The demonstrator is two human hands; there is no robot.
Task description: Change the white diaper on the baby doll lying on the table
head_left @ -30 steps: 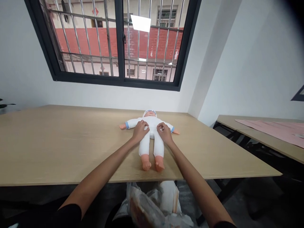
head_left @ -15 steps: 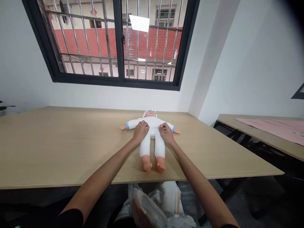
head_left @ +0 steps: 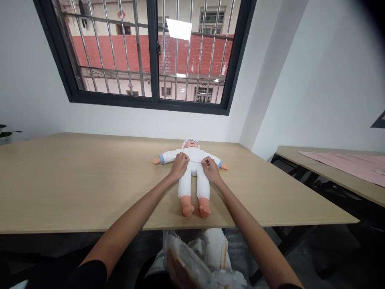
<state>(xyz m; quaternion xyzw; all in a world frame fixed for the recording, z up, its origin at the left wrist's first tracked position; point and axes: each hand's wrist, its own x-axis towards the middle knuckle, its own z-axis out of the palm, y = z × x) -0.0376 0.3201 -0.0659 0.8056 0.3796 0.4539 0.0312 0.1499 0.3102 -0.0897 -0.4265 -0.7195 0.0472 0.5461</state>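
Observation:
A baby doll (head_left: 194, 155) in a white outfit with blue cuffs lies on its back on the wooden table (head_left: 90, 180). Its head in a white patterned cap points toward the window, its arms are spread, and its bare feet lie by the near edge. My left hand (head_left: 179, 165) is closed at the left side of the doll's waist, fingers pinching the white clothing. At the right side of the waist, my right hand (head_left: 210, 167) is also closed, its fingertips together on the white clothing.
Plastic bags with white items (head_left: 195, 257) are below the table's near edge. A second table (head_left: 337, 170) with a pink cloth (head_left: 349, 161) stands at the right. Behind the table are a wall and a barred window (head_left: 155, 105). Plant leaves (head_left: 9, 133) show at the far left.
The view has shifted slightly. Both hands stay at the doll's waist, with hardly any movement.

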